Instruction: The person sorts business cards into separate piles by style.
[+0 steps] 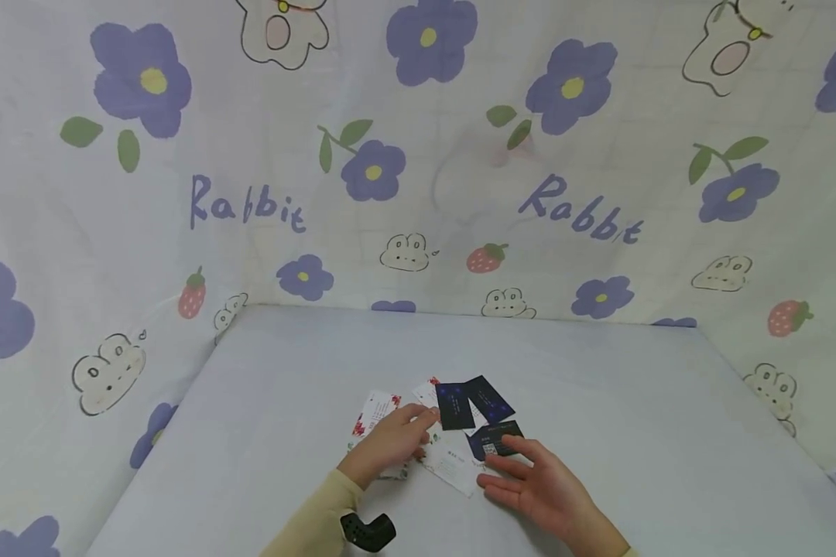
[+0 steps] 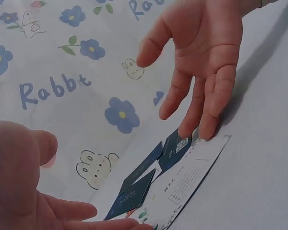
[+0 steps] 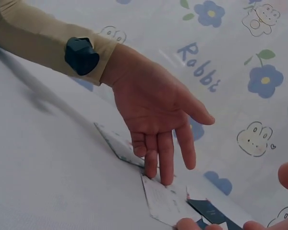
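Several business cards lie in a loose spread on the table. Among them are dark blue cards [image 1: 454,408] and a white card with small print [image 1: 453,466]. My left hand [image 1: 395,439] reaches over the left side of the spread, fingers extended, fingertips at the cards. Part of a white card with red flowers [image 1: 371,410] shows to its left, partly hidden by the hand. On the right, my right hand [image 1: 545,486] is held palm inward with fingers spread. Its fingertips overlap the nearest dark card with a QR code [image 2: 181,145]. Neither hand grips anything.
The table [image 1: 320,348] has a plain white cover. A curtain [image 1: 460,170] printed with purple flowers, rabbits and strawberries stands behind and at the sides. A black wrist device [image 3: 81,56] sits on the left sleeve [image 3: 43,36].
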Action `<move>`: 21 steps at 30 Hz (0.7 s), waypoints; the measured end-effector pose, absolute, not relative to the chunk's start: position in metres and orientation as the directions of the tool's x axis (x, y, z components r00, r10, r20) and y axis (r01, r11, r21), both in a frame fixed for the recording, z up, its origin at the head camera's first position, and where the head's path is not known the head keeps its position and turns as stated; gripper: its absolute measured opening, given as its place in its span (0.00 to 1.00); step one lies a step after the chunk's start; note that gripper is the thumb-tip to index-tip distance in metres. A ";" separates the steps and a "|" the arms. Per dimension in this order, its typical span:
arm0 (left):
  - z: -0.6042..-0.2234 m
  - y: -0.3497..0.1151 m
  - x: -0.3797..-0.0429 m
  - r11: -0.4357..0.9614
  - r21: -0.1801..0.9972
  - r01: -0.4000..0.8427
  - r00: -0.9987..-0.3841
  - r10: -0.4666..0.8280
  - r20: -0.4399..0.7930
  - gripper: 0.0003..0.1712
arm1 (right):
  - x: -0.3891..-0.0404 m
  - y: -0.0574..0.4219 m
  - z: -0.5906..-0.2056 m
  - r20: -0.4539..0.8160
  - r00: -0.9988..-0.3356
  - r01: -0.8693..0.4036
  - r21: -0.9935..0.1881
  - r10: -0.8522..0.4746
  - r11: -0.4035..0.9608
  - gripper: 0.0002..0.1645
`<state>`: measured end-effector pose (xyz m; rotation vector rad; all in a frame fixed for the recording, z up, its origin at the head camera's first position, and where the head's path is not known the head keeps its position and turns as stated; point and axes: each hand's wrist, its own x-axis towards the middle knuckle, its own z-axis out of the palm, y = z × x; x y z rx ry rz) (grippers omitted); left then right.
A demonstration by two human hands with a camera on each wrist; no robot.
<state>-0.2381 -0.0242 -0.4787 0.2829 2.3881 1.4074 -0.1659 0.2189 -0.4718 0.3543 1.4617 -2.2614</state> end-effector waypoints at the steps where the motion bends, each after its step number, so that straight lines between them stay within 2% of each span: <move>1: -0.480 -0.025 -0.239 0.471 0.882 -0.018 -0.918 0.342 -0.202 0.37 | -0.166 0.218 -0.472 -0.431 -0.881 0.473 -0.798 -0.195 -0.374 0.27; 4: -0.480 -0.026 -0.240 0.440 0.897 -0.042 -0.916 0.341 -0.210 0.37 | -0.168 0.215 -0.472 -0.433 -0.891 0.449 -0.793 -0.139 -0.410 0.23; 12: -0.476 -0.029 -0.237 0.388 0.918 -0.083 -0.910 0.346 -0.228 0.36 | -0.170 0.210 -0.475 -0.436 -0.898 0.418 -0.806 -0.057 -0.420 0.26; 18: -0.474 -0.030 -0.235 0.380 0.919 -0.104 -0.911 0.334 -0.241 0.37 | -0.172 0.205 -0.477 -0.425 -0.905 0.402 -0.841 -0.017 -0.363 0.41; 21: -0.474 -0.029 -0.235 0.371 0.922 -0.111 -0.911 0.332 -0.243 0.37 | -0.173 0.203 -0.477 -0.422 -0.907 0.400 -0.854 -0.006 -0.332 0.44</move>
